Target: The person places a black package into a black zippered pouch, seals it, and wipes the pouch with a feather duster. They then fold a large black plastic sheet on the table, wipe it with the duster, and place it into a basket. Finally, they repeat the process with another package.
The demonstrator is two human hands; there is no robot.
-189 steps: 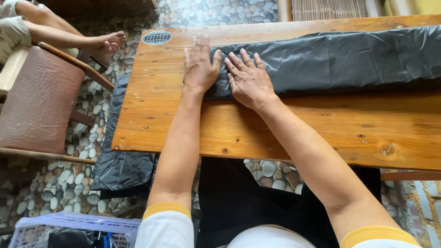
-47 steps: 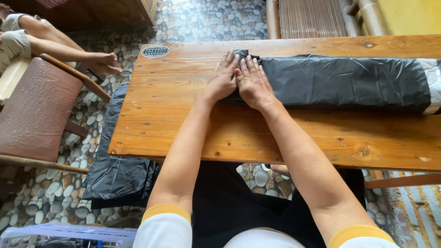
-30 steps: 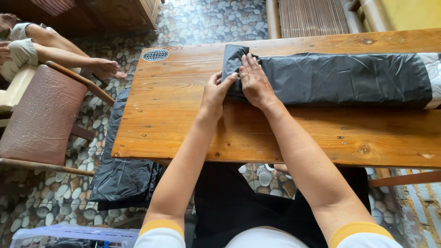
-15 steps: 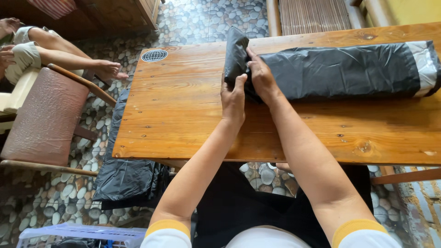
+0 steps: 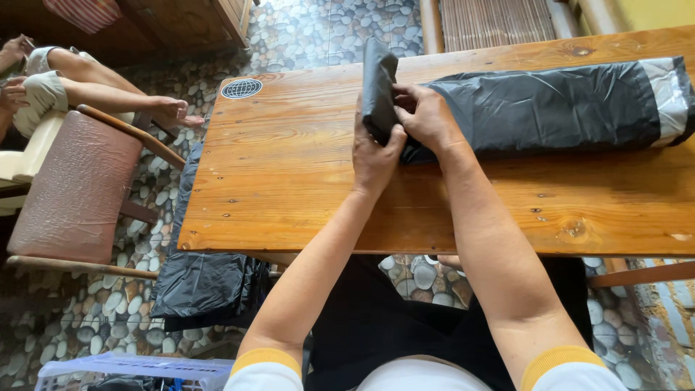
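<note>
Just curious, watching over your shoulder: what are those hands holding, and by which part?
Both hands, left hand and right hand, grip the folded-up left end of the long black plastic bag on the wooden table.

Both bare forearms reach forward and converge. The left hand (image 5: 374, 148) stands upright, palm turned right, fingers curled in a closed grip. The right hand (image 5: 427, 116) sits just beyond it, knuckles up, fingers bent and pinching, touching the left thumb.

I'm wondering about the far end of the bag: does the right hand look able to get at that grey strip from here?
Probably yes: the bare table leaves the way free, but the right hand now grips the black bag, far from the grey strip.
</note>
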